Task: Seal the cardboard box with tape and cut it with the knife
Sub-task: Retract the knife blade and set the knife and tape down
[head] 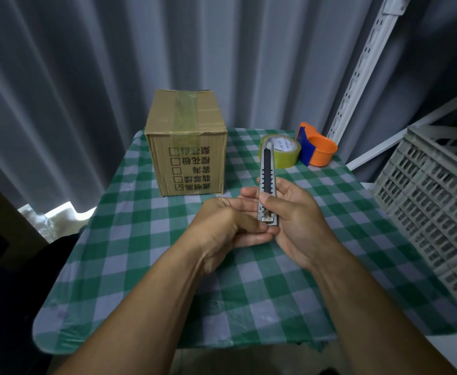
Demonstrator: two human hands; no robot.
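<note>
Right hand [292, 220] fingers wrap the utility knife [267, 182]; left hand [230, 226] pinches its rear end (blade seemingly retracted): slide gently

There is one cardboard box [186, 142], one knife [267, 182], one roll of tape [281, 153] and one orange tape dispenser [316, 148]. Two hands are visible (the left hand [223, 228] and the right hand [295, 220]). One grey crate [435, 207] stands at the right.
</note>
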